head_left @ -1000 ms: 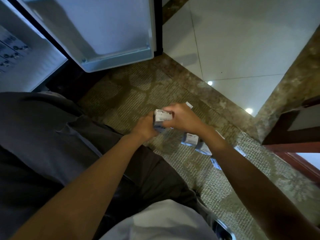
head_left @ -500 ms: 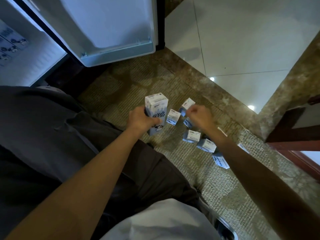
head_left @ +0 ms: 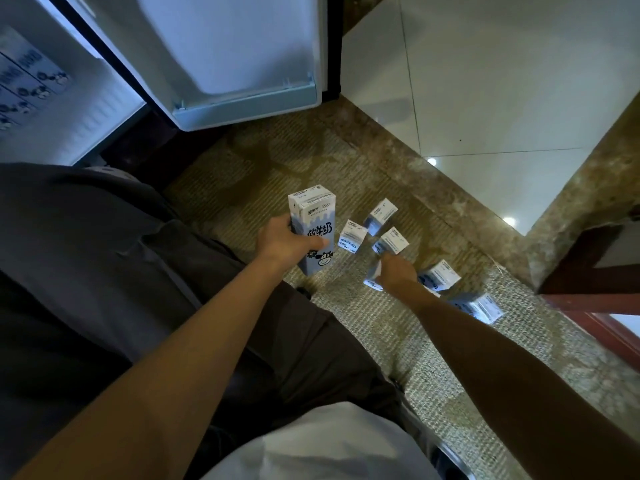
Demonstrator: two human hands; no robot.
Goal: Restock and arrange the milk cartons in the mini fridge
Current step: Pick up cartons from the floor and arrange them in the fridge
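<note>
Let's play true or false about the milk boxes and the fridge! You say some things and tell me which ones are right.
1. The left hand holds a milk carton upright. True.
2. The fridge door is closed. False: it stands open.
3. The loose cartons sit on a table. False: they are on the carpet.
4. The held milk carton has a cartoon cow on it. True.
5. The right hand is inside the fridge. False: it is down among the loose cartons on the carpet.
</note>
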